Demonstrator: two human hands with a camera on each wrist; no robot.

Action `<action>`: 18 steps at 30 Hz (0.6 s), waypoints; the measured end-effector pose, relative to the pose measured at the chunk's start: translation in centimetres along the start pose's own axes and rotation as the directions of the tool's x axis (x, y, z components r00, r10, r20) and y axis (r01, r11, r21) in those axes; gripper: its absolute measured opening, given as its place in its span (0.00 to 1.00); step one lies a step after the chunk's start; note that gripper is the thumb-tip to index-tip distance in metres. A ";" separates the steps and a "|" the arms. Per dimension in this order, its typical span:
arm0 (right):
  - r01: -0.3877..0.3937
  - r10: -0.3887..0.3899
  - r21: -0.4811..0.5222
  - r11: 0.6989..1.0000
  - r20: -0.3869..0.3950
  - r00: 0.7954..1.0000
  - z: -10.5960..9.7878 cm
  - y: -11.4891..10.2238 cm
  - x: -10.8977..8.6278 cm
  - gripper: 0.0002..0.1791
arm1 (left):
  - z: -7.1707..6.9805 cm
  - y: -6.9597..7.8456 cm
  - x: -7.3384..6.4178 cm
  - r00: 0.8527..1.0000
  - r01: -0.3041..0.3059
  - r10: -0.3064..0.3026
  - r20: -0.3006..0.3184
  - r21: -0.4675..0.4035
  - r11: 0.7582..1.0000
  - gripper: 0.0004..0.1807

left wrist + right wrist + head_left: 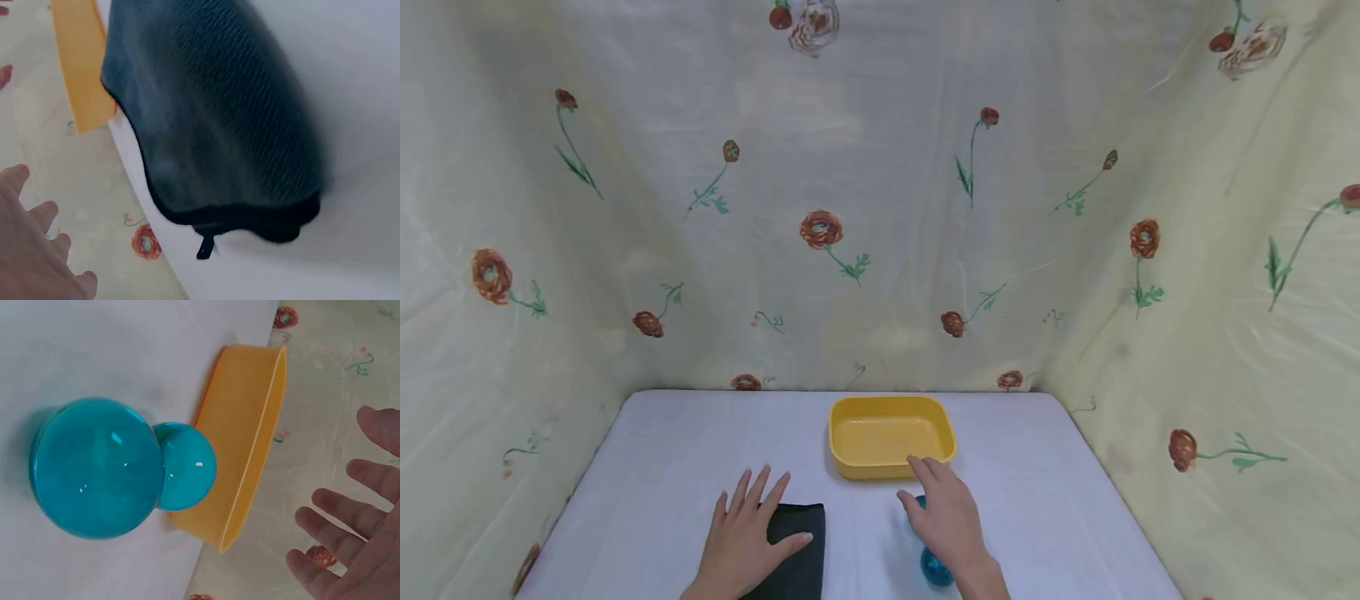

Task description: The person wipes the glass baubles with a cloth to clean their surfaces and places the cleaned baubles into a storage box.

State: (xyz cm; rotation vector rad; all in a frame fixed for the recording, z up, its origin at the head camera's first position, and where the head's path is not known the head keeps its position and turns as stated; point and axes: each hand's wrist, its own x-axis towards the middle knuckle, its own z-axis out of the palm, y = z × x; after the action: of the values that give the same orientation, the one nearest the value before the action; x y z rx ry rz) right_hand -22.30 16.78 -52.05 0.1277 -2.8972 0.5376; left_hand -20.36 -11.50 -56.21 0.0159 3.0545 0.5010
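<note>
My left hand (737,537) is over a dark pouch (805,562), fingers spread and holding nothing. In the left wrist view the pouch (206,119) has a ribbed, leather-like surface and a small zipper pull (205,246) at one end. My right hand (951,521), fingers extended, is above two see-through blue balls, hiding part of them in the head view. The nearer ball (97,469) and the farther ball (187,465) overlap in the right wrist view. Just beyond the right fingertips is a yellow rectangular container (872,472) with nothing inside.
A white-covered table (700,433) lies under everything. Floral cloth walls (895,167) close it in at the back and on both sides. The yellow container stands near the table's back edge, slightly right of centre.
</note>
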 end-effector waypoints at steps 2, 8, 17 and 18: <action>-0.027 0.027 -0.004 1.000 0.031 0.999 -0.1 0.2 0.1 0.31 | 0.4 0.0 0.0 1.000 0.000 0.000 0.028 0.002 1.000 0.56; -0.084 0.083 0.006 0.996 0.098 0.992 -0.1 0.8 0.2 0.29 | 1.1 0.3 0.1 0.995 0.011 -0.011 0.104 0.000 1.000 0.59; -0.144 0.136 0.027 0.989 0.193 0.972 0.5 1.9 0.2 0.28 | 2.6 0.6 -0.3 0.985 -0.021 0.014 0.170 0.038 0.999 0.59; -0.151 0.142 0.030 0.988 0.204 0.969 0.5 2.0 0.2 0.28 | 2.7 0.7 -0.3 0.984 -0.022 0.015 0.178 0.034 0.999 0.59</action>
State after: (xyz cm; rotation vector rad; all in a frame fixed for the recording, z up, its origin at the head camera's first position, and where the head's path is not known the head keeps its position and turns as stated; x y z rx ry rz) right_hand -22.82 18.41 -53.20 -0.0290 -3.1103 0.6517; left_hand -19.92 -10.01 -58.58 0.0854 2.8910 0.4206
